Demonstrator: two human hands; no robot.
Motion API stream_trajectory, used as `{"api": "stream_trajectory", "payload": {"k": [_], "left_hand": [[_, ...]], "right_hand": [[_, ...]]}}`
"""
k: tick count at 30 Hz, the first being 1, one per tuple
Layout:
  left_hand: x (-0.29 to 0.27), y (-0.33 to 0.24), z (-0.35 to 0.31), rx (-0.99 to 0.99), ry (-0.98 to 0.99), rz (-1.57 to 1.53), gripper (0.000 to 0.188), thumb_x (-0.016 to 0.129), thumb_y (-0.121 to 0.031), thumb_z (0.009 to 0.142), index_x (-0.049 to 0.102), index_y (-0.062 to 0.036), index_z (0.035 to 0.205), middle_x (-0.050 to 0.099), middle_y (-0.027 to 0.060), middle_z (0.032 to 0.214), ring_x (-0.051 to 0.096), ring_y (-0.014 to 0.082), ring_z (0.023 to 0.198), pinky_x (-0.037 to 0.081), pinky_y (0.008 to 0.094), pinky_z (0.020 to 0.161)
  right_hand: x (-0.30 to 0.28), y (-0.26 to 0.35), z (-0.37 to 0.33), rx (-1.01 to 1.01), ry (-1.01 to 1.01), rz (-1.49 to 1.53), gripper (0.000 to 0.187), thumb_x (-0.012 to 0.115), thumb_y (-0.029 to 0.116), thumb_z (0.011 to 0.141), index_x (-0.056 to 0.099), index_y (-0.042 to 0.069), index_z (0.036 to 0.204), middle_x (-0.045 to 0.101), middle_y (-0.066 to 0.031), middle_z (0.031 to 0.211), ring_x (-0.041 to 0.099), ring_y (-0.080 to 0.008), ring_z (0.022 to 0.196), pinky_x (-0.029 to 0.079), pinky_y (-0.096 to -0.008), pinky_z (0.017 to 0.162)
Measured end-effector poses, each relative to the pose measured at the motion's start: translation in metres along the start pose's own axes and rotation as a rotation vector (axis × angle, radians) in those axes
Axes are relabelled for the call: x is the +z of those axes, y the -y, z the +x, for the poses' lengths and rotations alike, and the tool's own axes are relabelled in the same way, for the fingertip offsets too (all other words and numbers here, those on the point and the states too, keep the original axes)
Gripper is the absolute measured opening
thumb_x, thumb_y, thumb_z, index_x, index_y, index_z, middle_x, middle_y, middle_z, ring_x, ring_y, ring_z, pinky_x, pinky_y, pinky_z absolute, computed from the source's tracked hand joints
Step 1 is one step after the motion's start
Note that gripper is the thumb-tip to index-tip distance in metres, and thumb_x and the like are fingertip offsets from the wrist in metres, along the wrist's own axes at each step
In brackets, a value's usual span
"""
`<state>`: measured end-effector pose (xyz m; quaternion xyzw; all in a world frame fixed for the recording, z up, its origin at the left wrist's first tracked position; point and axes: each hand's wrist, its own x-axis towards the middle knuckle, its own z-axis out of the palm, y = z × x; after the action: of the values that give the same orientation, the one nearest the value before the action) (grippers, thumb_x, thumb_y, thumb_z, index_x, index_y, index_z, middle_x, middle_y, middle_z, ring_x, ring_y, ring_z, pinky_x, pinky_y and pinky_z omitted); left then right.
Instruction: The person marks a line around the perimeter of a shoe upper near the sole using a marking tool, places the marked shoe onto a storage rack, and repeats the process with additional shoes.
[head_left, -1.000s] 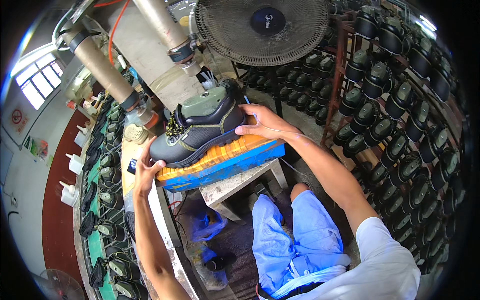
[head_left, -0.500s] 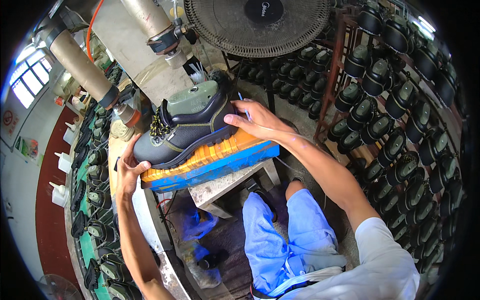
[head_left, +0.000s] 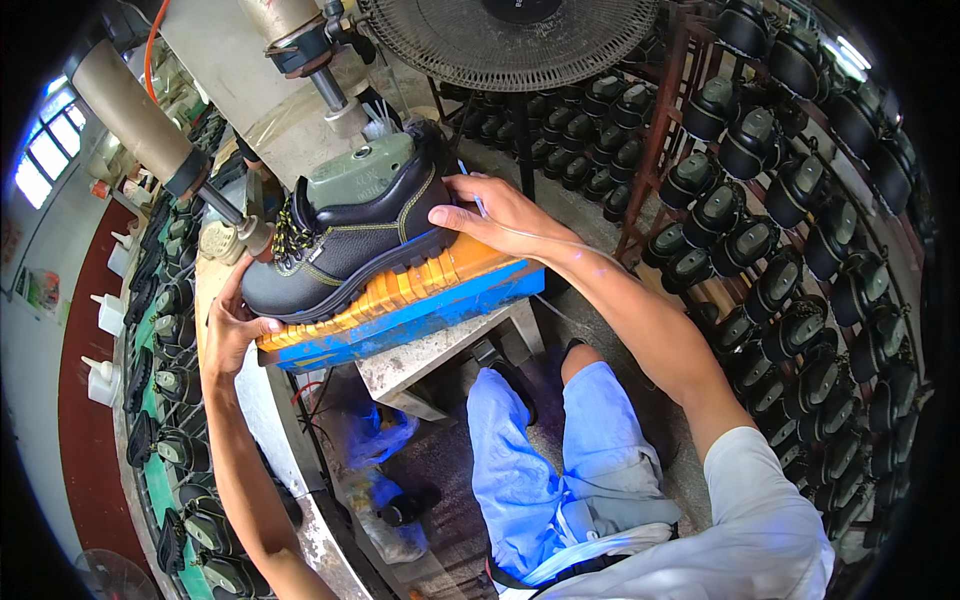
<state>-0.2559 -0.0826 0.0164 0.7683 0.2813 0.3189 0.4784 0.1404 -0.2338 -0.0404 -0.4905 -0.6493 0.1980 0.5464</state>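
Shoe (head_left: pixel 350 260), black with yellow stitching, is sitting sole-down on a ribbed orange pad (head_left: pixel 470 258) over a blue base (head_left: pixel 430 318), with a green last (head_left: pixel 350 180) filling its opening. Left hand (head_left: pixel 232 328) is holding the toe, fingers clamped on it; right hand (head_left: pixel 508 218) is doing the same at the heel, with a thin bluish stick poking up beside its fingers. Two metal cylinders (head_left: pixel 140 115) are leaning in, rods out; can't really tell if either's touching. Big dark fan (head_left: pixel 510 62) is standing behind, and more black shoes (head_left: pixel 745 240) are filling racks on the right.
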Motion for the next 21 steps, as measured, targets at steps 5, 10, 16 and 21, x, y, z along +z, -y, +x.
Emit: {"api": "stream_trajectory", "payload": {"k": [5, 10, 16, 21], "left_hand": [[-0.002, -0.004, -0.008, -0.013, -0.001, 0.021, 0.107, 0.085, 0.014, 0.058, 0.042, 0.0055, 0.156, 0.065, 0.0165, 0.136, 0.067, 0.0227, 0.118, 0.053, 0.0342, 0.106], [0.024, -0.028, -0.036, 0.063, -0.085, 0.116, 0.102, 0.090, 0.006, 0.062, 0.044, 0.0078, 0.154, 0.064, 0.0181, 0.139, 0.064, 0.0254, 0.125, 0.049, 0.0375, 0.112], [0.113, -0.019, -0.109, 0.106, -0.556, 0.378, 0.078, 0.084, -0.027, 0.089, 0.050, 0.0010, 0.153, 0.065, 0.0056, 0.113, 0.056, 0.0122, 0.090, 0.047, 0.0283, 0.084], [0.218, -0.022, -0.135, 0.382, -0.820, 0.601, 0.061, 0.070, -0.028, 0.100, 0.053, -0.0003, 0.151, 0.058, 0.0048, 0.102, 0.044, 0.0138, 0.080, 0.042, 0.0303, 0.073]], "right_hand": [[-0.003, -0.002, 0.006, 0.044, 0.063, -0.004, 0.063, 0.071, 0.053, 0.097, 0.068, -0.005, 0.123, 0.074, -0.0206, 0.109, 0.069, -0.0252, 0.102, 0.053, -0.0384, 0.093], [-0.015, -0.006, -0.019, 0.059, -0.225, 0.200, 0.074, 0.033, 0.056, 0.109, 0.041, -0.002, 0.155, 0.071, -0.0178, 0.128, 0.064, -0.0249, 0.118, 0.043, -0.0402, 0.109], [-0.014, 0.036, -0.136, 0.143, -0.443, 0.134, 0.041, 0.043, 0.029, 0.109, 0.065, 0.006, 0.136, 0.055, 0.0007, 0.091, 0.049, -0.0094, 0.084, 0.045, -0.0256, 0.082], [-0.020, 0.104, -0.166, -0.146, -0.260, -0.119, 0.030, 0.055, 0.009, 0.092, 0.073, -0.003, 0.112, 0.062, -0.0049, 0.080, 0.056, -0.0087, 0.072, 0.046, -0.0248, 0.065]]}}
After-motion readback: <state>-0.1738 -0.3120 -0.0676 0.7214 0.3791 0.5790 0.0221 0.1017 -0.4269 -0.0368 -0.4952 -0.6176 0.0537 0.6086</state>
